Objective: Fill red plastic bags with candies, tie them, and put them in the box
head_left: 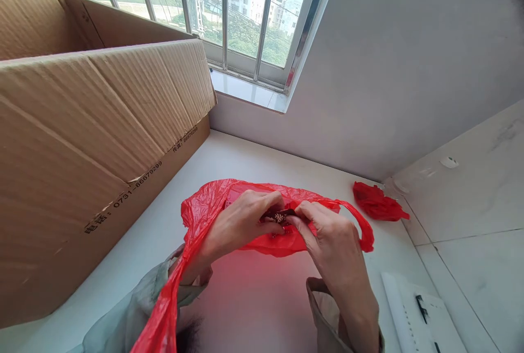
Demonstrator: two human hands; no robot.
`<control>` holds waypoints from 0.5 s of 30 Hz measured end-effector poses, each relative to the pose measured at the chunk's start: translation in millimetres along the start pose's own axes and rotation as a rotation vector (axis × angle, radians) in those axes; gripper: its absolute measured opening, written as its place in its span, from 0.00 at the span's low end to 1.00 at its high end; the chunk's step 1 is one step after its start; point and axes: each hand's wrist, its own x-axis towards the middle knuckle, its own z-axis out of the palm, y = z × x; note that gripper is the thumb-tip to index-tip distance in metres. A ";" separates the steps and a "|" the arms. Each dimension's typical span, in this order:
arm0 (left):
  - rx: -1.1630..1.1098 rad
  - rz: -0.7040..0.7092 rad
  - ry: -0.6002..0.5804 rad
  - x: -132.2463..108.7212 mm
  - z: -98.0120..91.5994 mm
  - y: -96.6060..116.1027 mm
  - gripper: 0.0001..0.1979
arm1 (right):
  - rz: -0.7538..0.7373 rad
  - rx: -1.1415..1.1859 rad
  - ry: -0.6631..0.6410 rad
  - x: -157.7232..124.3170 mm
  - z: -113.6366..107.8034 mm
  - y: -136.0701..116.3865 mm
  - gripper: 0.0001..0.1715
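My left hand and my right hand meet over the mouth of a red plastic bag. Between them is a small dark brown packet with pale printed characters. Thumb and fingers of each hand pinch one end of it, so both hands are closed. One bag handle loops over my left forearm and runs down toward the camera. The other handle lies out past my right hand. Pink printed items show dimly inside the bag, mostly hidden by my hands.
A large open cardboard box fills the left side. A crumpled red bag lies at the back right of the white table. Near the tiled wall is a white flat object with black marks. A barred window is behind.
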 end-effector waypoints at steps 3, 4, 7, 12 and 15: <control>-0.050 0.000 0.032 -0.1 -7.9 0.0 0.05 | 0.000 0.056 0.026 -0.4 -5.6 2.7 0.13; -0.068 -0.005 0.043 -0.3 -10.9 0.2 0.04 | -0.003 0.073 0.034 -0.5 -7.6 4.0 0.13; -0.158 -0.022 0.084 -1.6 -19.0 1.0 0.04 | 0.003 0.105 0.056 -0.6 -12.1 9.4 0.15; -0.206 0.005 0.107 -3.2 -23.3 1.1 0.08 | 0.045 0.074 0.052 -1.2 -14.3 17.1 0.14; -0.116 0.070 0.062 -2.1 -20.6 1.5 0.07 | 0.048 0.079 -0.003 -1.8 -13.6 18.4 0.06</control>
